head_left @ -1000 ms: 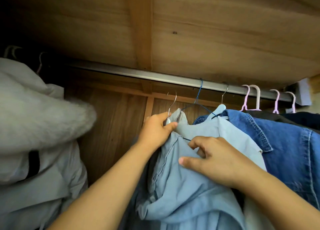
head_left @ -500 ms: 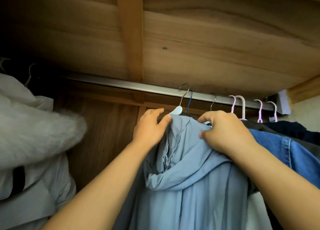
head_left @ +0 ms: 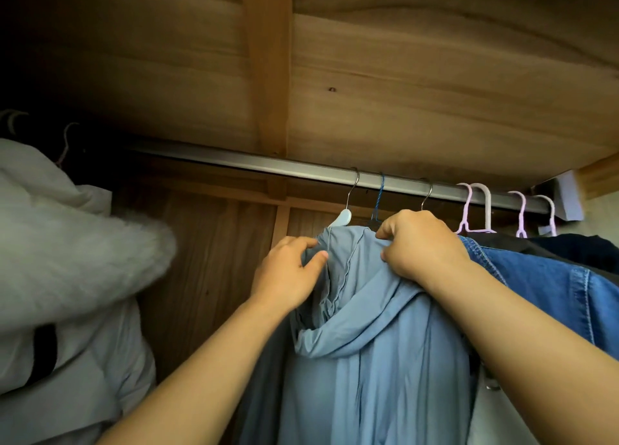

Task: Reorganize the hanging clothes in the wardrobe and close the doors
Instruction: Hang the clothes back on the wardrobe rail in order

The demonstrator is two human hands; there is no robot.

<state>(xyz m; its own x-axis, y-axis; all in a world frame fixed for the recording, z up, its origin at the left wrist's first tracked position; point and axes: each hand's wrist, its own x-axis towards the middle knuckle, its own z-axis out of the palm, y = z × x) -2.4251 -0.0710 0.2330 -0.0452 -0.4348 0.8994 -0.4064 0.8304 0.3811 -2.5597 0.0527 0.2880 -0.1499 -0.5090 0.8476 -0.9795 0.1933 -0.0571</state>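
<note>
- Hoodie (head_left: 375, 327), light blue, hangs from the rail (head_left: 301, 169) a little right of its middle, on a white hanger (head_left: 342, 217) whose steel hook is over the bar.
- Left hand (head_left: 284, 277) pinches the cloth at the left shoulder, thumb and fingers curled into a fold just below the hanger's neck.
- Right hand (head_left: 423, 247) is bunched on the right shoulder seam, fingers curled round a gather of fabric, knuckles up near the rail.
- Risk one: both hands hold cloth, not hanger. A tug sideways could drag the thin fabric off the hanger's shoulders and drop it in a heap.
- Risk two: a blue wire hook (head_left: 380, 193) and another steel hook (head_left: 427, 195) sit right behind the right hand. Slide the hoodie that way and the hooks may tangle or lift one another off.
- Risk three: the denim jacket (head_left: 549, 297) presses against the right forearm; crowding further toward the rail's right end, where pink hooks (head_left: 475, 206) already cluster, could knock it askew.
- Leftward there's open rail before the white fur-trimmed coat (head_left: 73, 260) at the left end, the safer direction, I'd say.
- Doors aren't in view; closing looks well off.
</note>
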